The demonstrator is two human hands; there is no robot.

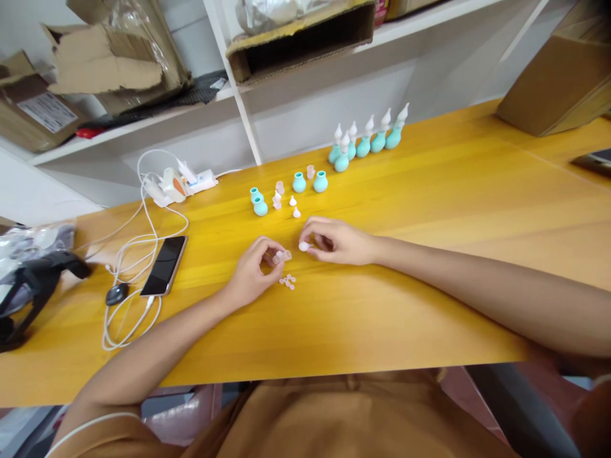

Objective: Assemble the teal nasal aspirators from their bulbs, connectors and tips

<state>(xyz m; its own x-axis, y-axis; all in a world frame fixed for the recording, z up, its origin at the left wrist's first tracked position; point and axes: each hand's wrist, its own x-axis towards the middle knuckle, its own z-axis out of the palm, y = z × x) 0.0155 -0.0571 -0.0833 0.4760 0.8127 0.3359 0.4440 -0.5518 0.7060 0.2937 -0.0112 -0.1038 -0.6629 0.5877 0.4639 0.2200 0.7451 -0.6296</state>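
My left hand (255,272) is closed on a small translucent pinkish cup-shaped piece (282,256) between thumb and fingers. A small white nozzle tip (303,246) is pinched in my right hand (337,242), a little apart from the left. Several tiny clear discs (288,281) lie beneath the left fingertips. Beyond my hands stand open teal bulbs (260,207), translucent pieces (279,187) and loose white tips (296,212). Farther back is a group of assembled teal bulbs (363,147) with clear necks and white pointed tips, standing upright.
At left lie a phone (165,266), tangled white cables (125,254), a black mouse-like object (117,294) and a power strip (203,181). A cardboard box (556,86) stands at the back right. Shelves (305,54) with cartons rise behind the wooden table (382,318).
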